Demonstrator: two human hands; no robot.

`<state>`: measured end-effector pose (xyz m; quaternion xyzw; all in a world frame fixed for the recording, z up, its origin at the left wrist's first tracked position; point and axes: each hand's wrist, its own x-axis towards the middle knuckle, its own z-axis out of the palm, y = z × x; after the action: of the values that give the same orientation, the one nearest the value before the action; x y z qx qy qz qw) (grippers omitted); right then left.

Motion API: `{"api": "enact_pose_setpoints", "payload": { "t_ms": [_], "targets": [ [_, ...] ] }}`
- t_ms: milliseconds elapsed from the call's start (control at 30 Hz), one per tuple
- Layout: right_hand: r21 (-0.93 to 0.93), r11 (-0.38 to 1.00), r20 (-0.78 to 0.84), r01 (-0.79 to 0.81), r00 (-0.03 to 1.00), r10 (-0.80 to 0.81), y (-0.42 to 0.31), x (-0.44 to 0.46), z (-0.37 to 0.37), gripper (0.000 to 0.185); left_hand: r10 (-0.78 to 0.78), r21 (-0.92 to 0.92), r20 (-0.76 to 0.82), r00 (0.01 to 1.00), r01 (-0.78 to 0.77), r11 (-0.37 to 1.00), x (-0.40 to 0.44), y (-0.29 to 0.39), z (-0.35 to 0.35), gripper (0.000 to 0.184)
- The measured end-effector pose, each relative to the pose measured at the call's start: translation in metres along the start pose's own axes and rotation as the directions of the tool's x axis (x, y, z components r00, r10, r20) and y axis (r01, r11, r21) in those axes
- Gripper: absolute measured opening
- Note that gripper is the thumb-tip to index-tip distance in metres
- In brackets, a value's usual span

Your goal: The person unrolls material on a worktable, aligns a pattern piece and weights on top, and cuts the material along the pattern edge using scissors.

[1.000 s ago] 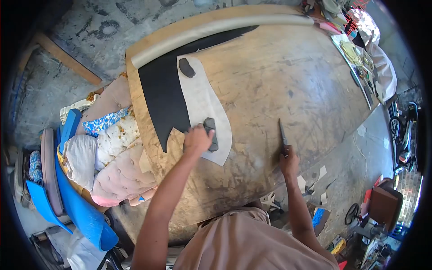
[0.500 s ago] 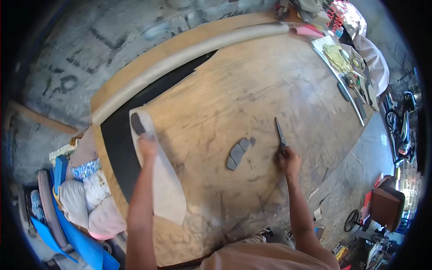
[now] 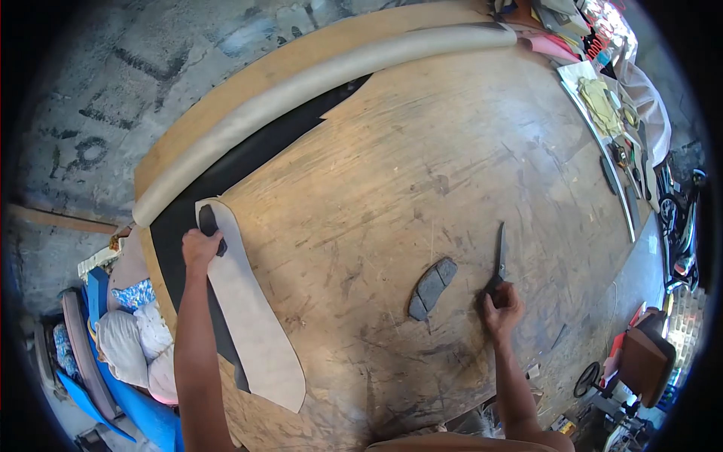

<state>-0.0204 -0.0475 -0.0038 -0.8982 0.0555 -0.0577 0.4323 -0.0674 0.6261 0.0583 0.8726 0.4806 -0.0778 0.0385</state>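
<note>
A long pale pattern piece with a rounded top and a wider lower end lies over the left part of a black sheet. On its upper end rests a dark brake pad, and my left hand has its fingers closed around the pad's lower side. My right hand grips scissors by the handles, blades together and pointing away from me, low over the wooden table. Between the hands a second grey, grooved brake pad lies on the tabletop.
A cream material roll stretches along the far side of the worn wooden table. At the right edge lie a yellow cloth, a long ruler and several tools. Cushions are piled left; a brown seat stands at right.
The pale piece has shifted left over the black sheet. My left hand has moved from its right side to grip the brake pad at its left edge. The camera view has shifted somewhat.
</note>
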Motion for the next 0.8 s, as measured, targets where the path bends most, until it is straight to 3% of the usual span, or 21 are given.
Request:
{"api": "enact_pose_setpoints", "payload": {
  "t_ms": [133,267,367,467,533,567,667,733,800],
  "targets": [
    [0.012,1.000,-0.019,0.028,0.999,-0.028,-0.003,0.000,0.000,0.024,-0.100,0.021,-0.059,0.993,0.101,0.995,-0.004,0.015,0.019,0.066],
    [0.021,0.999,-0.021,0.033,0.999,-0.033,-0.001,-0.001,-0.002,0.024,-0.157,-0.069,-0.068,0.985,0.152,0.986,-0.006,0.018,0.019,0.068],
    [0.000,0.999,-0.036,0.049,0.998,-0.049,-0.006,-0.001,-0.003,0.024,-0.198,-0.115,0.019,0.980,0.199,0.973,-0.034,0.032,0.007,0.065],
    [0.007,0.998,-0.046,0.063,0.997,-0.062,-0.011,0.000,-0.007,0.023,-0.013,-0.183,-0.066,0.998,0.001,0.983,-0.098,0.074,0.013,0.050],
    [0.016,0.998,-0.047,0.068,0.997,-0.068,-0.014,0.000,-0.006,0.023,0.060,-0.279,0.181,0.982,-0.008,0.960,-0.158,0.117,0.008,0.047],
    [0.010,0.998,-0.042,0.069,0.997,-0.069,-0.015,-0.001,-0.006,0.023,0.109,-0.276,0.157,0.982,-0.062,0.959,-0.193,0.139,0.009,0.047],
    [-0.021,0.996,-0.020,0.085,0.996,-0.086,-0.015,-0.005,-0.007,0.020,0.472,-0.449,-0.201,0.858,-0.509,0.734,-0.242,0.150,0.044,0.044],
    [-0.037,0.995,-0.007,0.095,0.995,-0.095,-0.015,-0.003,-0.007,0.020,0.302,-0.593,-0.233,0.924,-0.381,0.709,-0.256,0.131,0.040,0.027],
    [-0.025,0.994,-0.003,0.108,0.994,-0.108,-0.010,-0.004,-0.007,0.021,0.090,-0.516,-0.177,0.980,-0.170,0.839,-0.249,0.077,0.044,0.018]
  ]
}}
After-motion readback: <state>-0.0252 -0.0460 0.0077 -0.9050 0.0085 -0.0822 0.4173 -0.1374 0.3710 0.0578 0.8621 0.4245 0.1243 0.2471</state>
